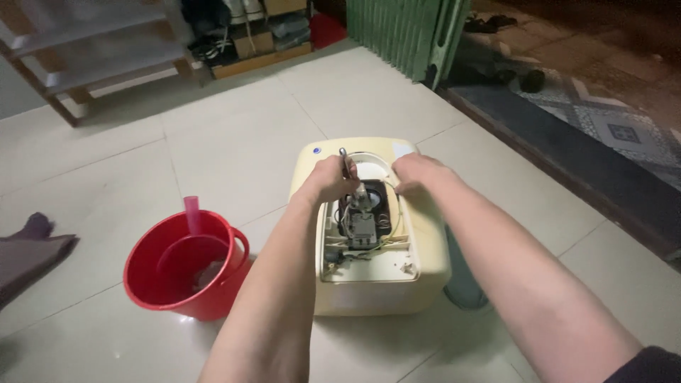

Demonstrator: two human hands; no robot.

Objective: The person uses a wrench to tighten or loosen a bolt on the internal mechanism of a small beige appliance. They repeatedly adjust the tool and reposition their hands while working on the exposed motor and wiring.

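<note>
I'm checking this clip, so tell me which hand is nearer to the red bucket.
Left. The left hand, gripping a metal tool over the cream appliance, is on the side toward the red bucket. The right hand rests farther across the appliance's top.

One cream box machine (425,248), one red bucket (152,284), one pink scoop (193,216), one grey cloth (28,248), two hands (328,181).

Tool (344,162) mostly hidden in left fist; shelf (92,42) cut off by frame's top edge.
</note>
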